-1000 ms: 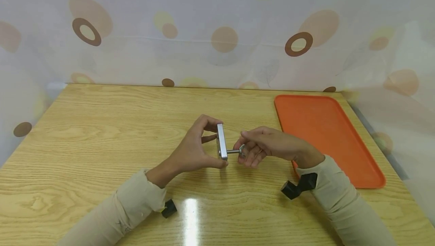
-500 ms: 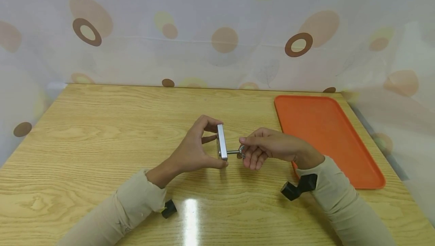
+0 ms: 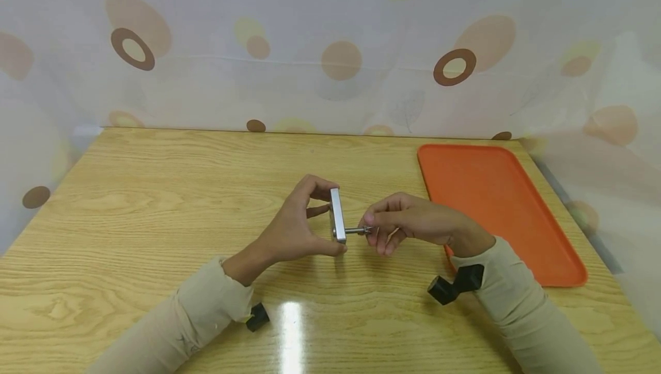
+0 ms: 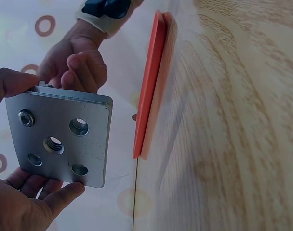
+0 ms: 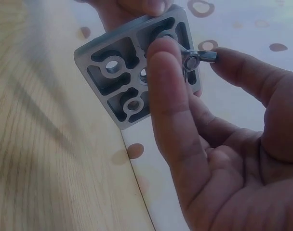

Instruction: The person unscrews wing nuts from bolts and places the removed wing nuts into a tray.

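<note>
My left hand (image 3: 296,229) holds a square silver metal plate (image 3: 337,213) on edge above the table, thumb and fingers on opposite edges. The left wrist view shows its flat face with several holes and a bolt head (image 4: 26,118) in one corner. From the ribbed back, the bolt shank (image 3: 353,230) sticks out to the right. A wing nut (image 5: 191,60) sits at the shank's outer end. My right hand (image 3: 413,219) has the wing nut between thumb and index finger, the thumb touching one wing. Its index finger hides part of the nut in the right wrist view.
An orange tray (image 3: 496,207) lies at the right side of the wooden table (image 3: 181,190), behind my right wrist. A wall covering with round patterns (image 3: 330,98) rises along the table's back edge and sides.
The wing nut has turned on the bolt, its wings now at a different angle. My right fingers have shifted around it, while the left hand and plate stay in place.
</note>
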`<state>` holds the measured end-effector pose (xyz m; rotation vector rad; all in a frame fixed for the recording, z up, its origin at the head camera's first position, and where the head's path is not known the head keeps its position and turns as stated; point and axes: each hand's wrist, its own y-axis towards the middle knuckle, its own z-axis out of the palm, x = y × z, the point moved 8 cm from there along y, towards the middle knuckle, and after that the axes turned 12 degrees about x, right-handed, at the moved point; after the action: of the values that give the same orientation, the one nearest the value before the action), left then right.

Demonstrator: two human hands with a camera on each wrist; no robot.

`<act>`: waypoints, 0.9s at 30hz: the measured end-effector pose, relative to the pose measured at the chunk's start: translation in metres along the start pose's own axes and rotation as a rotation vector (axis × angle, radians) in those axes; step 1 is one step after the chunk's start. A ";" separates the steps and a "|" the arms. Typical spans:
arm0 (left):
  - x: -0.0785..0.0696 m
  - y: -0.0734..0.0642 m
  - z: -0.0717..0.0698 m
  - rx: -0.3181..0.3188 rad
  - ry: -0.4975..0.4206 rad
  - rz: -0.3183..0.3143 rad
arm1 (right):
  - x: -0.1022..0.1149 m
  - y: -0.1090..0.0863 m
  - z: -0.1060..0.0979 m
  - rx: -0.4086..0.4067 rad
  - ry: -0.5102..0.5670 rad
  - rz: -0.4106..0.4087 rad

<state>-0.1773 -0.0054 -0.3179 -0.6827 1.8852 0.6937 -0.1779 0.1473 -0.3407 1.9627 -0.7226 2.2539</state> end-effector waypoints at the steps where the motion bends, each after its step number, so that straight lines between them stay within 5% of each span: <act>1: 0.000 0.000 0.000 -0.001 -0.002 0.000 | 0.000 0.000 0.000 -0.004 -0.015 0.005; 20: 0.004 0.000 0.000 -0.003 -0.033 -0.027 | 0.003 0.000 0.002 0.031 -0.045 -0.018; 27: 0.002 0.001 0.001 0.005 -0.016 -0.002 | -0.006 0.001 -0.002 -0.025 0.122 0.038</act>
<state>-0.1784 -0.0045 -0.3199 -0.6741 1.8708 0.6905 -0.1794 0.1488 -0.3467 1.7968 -0.7767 2.3497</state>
